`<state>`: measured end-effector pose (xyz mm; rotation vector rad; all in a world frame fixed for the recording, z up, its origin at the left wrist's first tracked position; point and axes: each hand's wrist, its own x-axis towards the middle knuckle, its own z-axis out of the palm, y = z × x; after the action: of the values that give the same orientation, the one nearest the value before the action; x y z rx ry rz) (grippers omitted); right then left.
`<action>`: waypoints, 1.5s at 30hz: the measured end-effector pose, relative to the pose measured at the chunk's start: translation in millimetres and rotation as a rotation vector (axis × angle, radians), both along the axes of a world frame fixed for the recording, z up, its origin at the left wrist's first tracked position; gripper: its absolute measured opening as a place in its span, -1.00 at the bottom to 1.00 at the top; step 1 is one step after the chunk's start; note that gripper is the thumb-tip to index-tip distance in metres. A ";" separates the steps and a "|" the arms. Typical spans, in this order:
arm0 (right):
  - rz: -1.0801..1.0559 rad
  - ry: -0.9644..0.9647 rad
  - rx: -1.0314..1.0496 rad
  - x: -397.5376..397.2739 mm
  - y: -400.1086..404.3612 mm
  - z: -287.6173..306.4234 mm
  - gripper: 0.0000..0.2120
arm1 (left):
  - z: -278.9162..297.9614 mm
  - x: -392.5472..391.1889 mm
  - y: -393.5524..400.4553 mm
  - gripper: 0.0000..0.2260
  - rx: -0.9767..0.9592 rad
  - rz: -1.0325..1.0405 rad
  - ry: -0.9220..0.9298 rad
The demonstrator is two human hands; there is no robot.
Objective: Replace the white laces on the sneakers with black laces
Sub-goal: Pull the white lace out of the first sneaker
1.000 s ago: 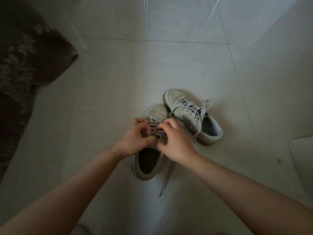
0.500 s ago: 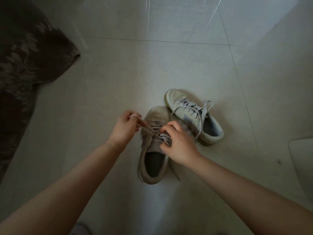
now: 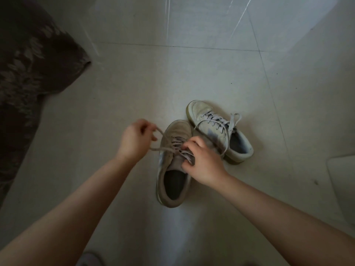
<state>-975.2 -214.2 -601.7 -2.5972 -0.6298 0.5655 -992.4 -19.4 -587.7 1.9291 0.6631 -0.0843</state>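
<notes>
Two worn white sneakers lie on the tiled floor. The near sneaker points away from me, and its white lace is drawn out to the left in a loop. My left hand pinches that loop, left of the toe. My right hand grips the tongue and upper laces of the same shoe. The far sneaker sits to the right, still laced in white, its lace ends loose. No black lace is in view.
A dark patterned cloth covers the left edge of the floor. A pale flat object lies at the right edge. Part of a light shape shows at the bottom edge.
My left hand has pulled the white lace out leftward and away from the shoe, lengthening the loop. My right hand stays on the tongue. The near sneaker has straightened a little.
</notes>
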 end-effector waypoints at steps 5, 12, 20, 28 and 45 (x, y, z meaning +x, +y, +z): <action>0.004 -0.001 0.009 -0.1 -0.8 -0.3 -0.67 | -27.6 -2.4 12.3 -0.87 0.004 0.122 0.149; -0.001 -0.004 -0.020 0.3 1.0 0.0 -0.61 | -25.2 -14.5 -20.1 -0.73 0.701 -0.742 -0.363; -0.007 0.008 0.018 0.3 -0.4 -1.0 -0.65 | -29.6 -2.2 -0.1 -0.92 0.804 -0.656 -0.210; -0.006 -0.007 0.020 -1.4 -0.3 -3.4 -0.66 | -21.1 -5.0 -12.3 -0.84 0.764 -0.740 -0.049; 0.005 -0.034 -0.012 -1.5 -2.1 -4.2 -0.63 | -26.2 -13.3 -22.0 -0.86 0.742 -0.678 -0.260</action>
<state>-976.7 -216.4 -605.9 -2.6221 -0.6456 0.5294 -1005.7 -41.3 -613.9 2.7494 -0.2050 -0.0046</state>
